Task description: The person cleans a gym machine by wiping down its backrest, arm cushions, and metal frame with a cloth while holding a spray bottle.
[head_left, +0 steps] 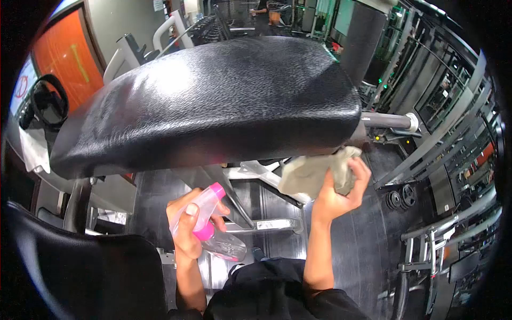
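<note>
My left hand (pixel 184 221) is wrapped round a spray bottle (pixel 225 245) with a pink nozzle and collar and a clear body, tilted with its base toward the lower right. My right hand (pixel 344 192) grips a greyish cloth (pixel 309 176), which hangs out to the left of my fingers. Just above both hands stretches a black padded gym bench cushion (pixel 224 101), its surface shiny under the light. The cloth is close below the cushion's right front edge; I cannot tell whether they touch.
A second black pad (pixel 90 266) fills the lower left. A white cloth (pixel 35 150) hangs by the cushion's left end. A metal bar (pixel 392 121) sticks out at the right. Weight plates (pixel 401 197) and machine frames (pixel 432 240) stand to the right. Another person (pixel 260 7) is far back.
</note>
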### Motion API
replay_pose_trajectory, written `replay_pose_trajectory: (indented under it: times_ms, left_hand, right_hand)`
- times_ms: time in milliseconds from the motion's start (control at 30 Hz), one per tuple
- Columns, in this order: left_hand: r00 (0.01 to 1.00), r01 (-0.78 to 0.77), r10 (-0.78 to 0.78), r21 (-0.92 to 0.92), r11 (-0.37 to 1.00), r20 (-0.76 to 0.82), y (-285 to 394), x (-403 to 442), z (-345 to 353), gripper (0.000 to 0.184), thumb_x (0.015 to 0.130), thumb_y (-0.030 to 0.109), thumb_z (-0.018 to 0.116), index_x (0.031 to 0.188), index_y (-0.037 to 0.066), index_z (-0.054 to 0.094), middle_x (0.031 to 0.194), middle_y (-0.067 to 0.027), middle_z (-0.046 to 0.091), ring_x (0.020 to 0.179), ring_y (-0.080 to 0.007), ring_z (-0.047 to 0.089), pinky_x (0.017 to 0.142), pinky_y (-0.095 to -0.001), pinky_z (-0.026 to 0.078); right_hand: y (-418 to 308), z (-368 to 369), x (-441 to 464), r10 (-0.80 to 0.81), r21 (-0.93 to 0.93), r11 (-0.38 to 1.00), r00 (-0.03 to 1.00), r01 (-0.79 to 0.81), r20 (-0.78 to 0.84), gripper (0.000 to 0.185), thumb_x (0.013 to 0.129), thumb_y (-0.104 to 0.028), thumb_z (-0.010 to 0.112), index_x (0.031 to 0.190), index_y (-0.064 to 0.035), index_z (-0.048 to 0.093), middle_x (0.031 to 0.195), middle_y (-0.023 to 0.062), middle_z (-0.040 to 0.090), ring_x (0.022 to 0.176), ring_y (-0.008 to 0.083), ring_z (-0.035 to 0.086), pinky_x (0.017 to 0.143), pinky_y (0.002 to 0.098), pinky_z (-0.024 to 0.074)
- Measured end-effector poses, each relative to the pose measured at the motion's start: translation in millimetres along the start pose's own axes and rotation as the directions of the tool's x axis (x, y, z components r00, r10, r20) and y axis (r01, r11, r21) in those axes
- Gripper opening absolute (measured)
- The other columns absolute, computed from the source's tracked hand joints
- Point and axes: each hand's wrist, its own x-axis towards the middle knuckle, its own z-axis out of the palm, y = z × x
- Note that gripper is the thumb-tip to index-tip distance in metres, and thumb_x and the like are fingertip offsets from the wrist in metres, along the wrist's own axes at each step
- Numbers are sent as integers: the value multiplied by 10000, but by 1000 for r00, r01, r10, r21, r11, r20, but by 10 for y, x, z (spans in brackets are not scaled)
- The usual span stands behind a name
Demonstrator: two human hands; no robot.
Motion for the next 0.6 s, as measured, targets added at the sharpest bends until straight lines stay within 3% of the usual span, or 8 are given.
replay_pose_trajectory:
  times_ms: [100,167,200,333,433,500,600]
  left_hand:
    - [996,-14,18,53,999,-86,-1,-62,-77,708,940,555,443,865,-123,636,717,-168,650,480,-217,628,423,-280,469]
    - [985,17,5,123,992,-175,25,-98,-88,683,921,540,431,855,-114,616,708,-198,633,464,-240,594,403,-308,468]
    - [976,-1,24,103,995,-217,14,-118,-101,670,960,531,450,831,-100,638,716,-155,649,477,-201,625,434,-277,451]
    - [951,12,38,159,987,-306,-11,-165,-167,633,965,494,453,850,-95,652,698,-136,639,470,-182,610,439,-277,435]
    - [931,24,69,249,968,-358,-36,-151,-180,679,944,523,424,875,-127,607,696,-168,618,456,-198,575,417,-282,433]
    - [916,18,81,242,970,-392,-53,-171,-208,654,955,496,421,847,-123,604,694,-164,616,450,-189,571,417,-284,421]
    - [943,24,55,231,973,-328,-38,-214,-276,632,958,475,424,828,-115,612,674,-158,602,457,-183,579,416,-275,419]
  right_hand:
    - [10,-9,-215,53,88,994,988,-66,146,406,568,63,698,964,-21,674,993,119,644,923,269,639,840,351,503]
    - [5,20,-338,41,169,980,942,-103,332,393,565,30,684,955,-19,681,964,133,653,912,272,647,829,348,507]
    - [24,42,-416,29,206,973,940,-105,340,374,567,-14,685,941,-21,691,952,142,658,895,273,651,820,347,510]
    - [-45,28,-663,51,292,933,882,-209,468,377,571,-96,720,943,-31,702,968,146,650,878,273,644,806,348,512]
    - [-176,72,-813,-22,361,912,857,-193,515,389,577,-117,738,956,-37,702,976,144,646,883,276,643,800,352,515]
    - [-325,120,-870,14,385,882,834,-270,552,359,576,-93,778,928,-46,722,985,137,675,903,261,652,800,350,523]
    - [-522,335,-830,-198,475,874,820,-100,538,389,567,10,787,945,-75,763,1004,81,705,865,238,654,756,333,532]
